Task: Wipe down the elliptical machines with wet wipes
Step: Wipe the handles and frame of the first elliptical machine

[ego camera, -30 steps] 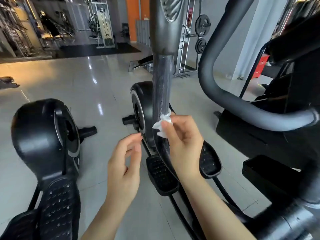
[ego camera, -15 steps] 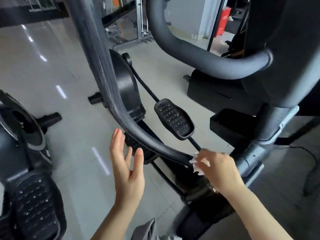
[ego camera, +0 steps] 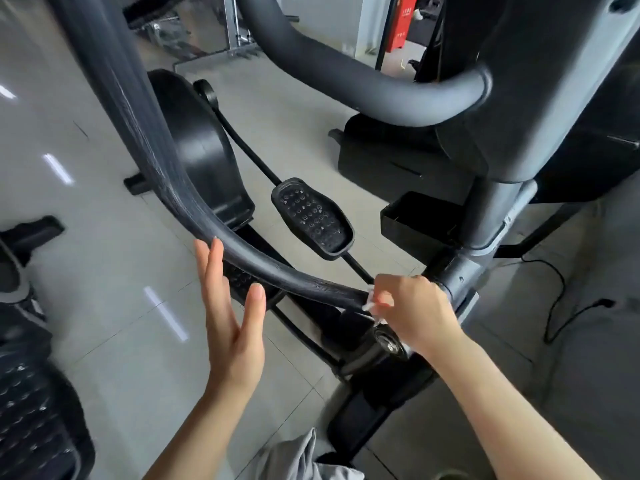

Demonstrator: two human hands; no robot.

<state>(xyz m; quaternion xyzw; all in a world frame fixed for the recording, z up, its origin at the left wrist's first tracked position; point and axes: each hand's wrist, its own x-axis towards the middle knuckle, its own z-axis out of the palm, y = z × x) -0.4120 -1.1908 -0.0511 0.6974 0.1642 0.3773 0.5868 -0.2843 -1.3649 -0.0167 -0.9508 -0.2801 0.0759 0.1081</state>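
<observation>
A black elliptical machine fills the head view. Its long curved swing arm (ego camera: 166,188) sweeps from the top left down to a pivot at the lower middle and shows wet streaks. My right hand (ego camera: 412,313) pinches a small white wet wipe (ego camera: 371,303) against the arm's lower end, just beside the pivot joint (ego camera: 388,341). My left hand (ego camera: 228,313) is held flat with straight fingers, fingertips at the arm's underside; it holds nothing. A studded black pedal (ego camera: 313,218) lies beyond the arm.
A thick grey handlebar (ego camera: 346,77) crosses the top, joined to the dark console post (ego camera: 491,216) at the right. A second machine's pedal (ego camera: 34,410) sits at the lower left. A black cable (ego camera: 557,306) trails on the tiled floor at the right.
My right hand has slid the wipe down the swing arm from its upright part to its lower end near the pivot. My left hand opened flat, and my view tilted down.
</observation>
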